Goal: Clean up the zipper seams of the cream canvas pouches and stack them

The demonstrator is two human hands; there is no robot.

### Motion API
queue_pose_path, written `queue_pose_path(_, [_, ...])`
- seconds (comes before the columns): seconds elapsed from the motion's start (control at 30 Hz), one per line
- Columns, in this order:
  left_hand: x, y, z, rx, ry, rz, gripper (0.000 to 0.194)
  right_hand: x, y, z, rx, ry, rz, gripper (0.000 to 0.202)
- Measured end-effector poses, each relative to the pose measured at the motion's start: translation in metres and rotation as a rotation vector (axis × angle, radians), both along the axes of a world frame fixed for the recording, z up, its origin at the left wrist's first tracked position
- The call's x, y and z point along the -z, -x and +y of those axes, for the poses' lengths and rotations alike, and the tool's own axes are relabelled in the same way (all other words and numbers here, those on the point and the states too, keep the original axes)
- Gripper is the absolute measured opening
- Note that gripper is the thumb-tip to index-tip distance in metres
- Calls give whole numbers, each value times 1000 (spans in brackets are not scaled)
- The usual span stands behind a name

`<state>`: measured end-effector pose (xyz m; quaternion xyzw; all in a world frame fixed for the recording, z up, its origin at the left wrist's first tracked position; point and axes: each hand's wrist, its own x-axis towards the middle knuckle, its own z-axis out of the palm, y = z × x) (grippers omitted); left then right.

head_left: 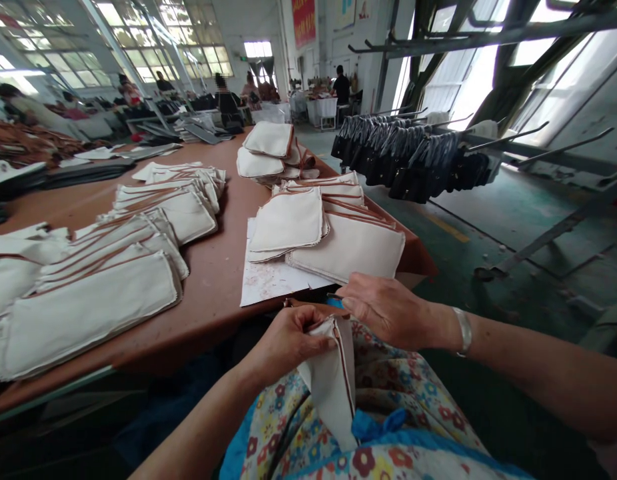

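Over the flowered apron (388, 380) on my lap hangs a white fabric piece (331, 380) with a brown-lined edge. My left hand (293, 340) pinches its upper end between thumb and fingers. Just to the right and slightly higher, my right hand (388, 308) is closed around a small dark tool (333, 295), of which only a thin tip shows. Part of a brown strip lies between the two hands, near the top of the piece. Beyond them, stacked white pieces (351, 247) rest on a white sheet (263, 283) at the table's edge.
The brown-covered table (218, 280) bears rows of white fabric pieces (93, 307) on the left and a taller pile (268, 140) farther back. Dark items (408, 157) hang from a metal rack on the right. Several people sit or stand in the background.
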<state>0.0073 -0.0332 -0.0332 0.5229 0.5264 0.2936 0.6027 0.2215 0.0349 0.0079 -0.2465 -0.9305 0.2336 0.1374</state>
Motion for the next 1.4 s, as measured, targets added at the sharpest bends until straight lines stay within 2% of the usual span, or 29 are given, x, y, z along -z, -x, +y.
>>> queue_pose_path(0.03, [2,-1,0,-21,-13,5,26,-6,-3,-2,-5,9,-34,35])
queue_pose_path(0.07, [5,-2,0,-38,-26,10,27,-12,-4,-4,-17,100,-80,34])
queue_pose_path(0.2, [9,-6,1,-80,-52,51,26,-27,1,-9,-49,719,-278,37])
queue_pose_path(0.27, [9,-9,1,-84,-51,82,25,-26,7,-9,-9,916,-362,37])
queue_pose_path(0.37, [9,-12,0,-93,-68,136,22,-15,12,-5,47,1055,-389,36])
queue_pose_path(0.53, [10,-15,-4,-130,-109,203,21,7,12,-3,125,1175,-343,43])
queue_pose_path(0.67, [10,-14,-4,-156,-117,249,19,17,11,-10,194,1249,-294,43])
queue_pose_path(0.77, [10,-16,-5,-178,-127,300,12,23,11,-16,192,1275,-225,43])
queue_pose_path(0.83, [12,-21,-9,-188,-100,298,11,24,11,-15,214,1265,-168,42])
queue_pose_path(0.9, [15,-28,-15,-115,-43,239,16,18,12,-9,286,1215,-73,41])
queue_pose_path(0.97, [19,-34,-21,-16,20,176,22,6,10,0,394,1124,48,40])
queue_pose_path(1.03, [22,-36,-22,-16,51,149,25,-8,6,8,406,1049,65,41])
queue_pose_path(1.1, [23,-33,-19,-91,42,136,27,-18,0,11,295,1005,-71,41])
queue_pose_path(1.17, [24,-27,-14,-112,17,125,28,-20,-6,8,146,940,-255,40])
queue_pose_path(1.23, [24,-22,-11,-91,-6,140,29,-17,-10,4,-11,746,-336,35])
queue_pose_path(1.3, [25,-20,-10,-79,-28,174,29,-11,-11,2,-160,514,-318,26])
queue_pose_path(1.4, [25,-21,-11,-69,-54,214,27,-3,-10,2,-306,280,-303,20])
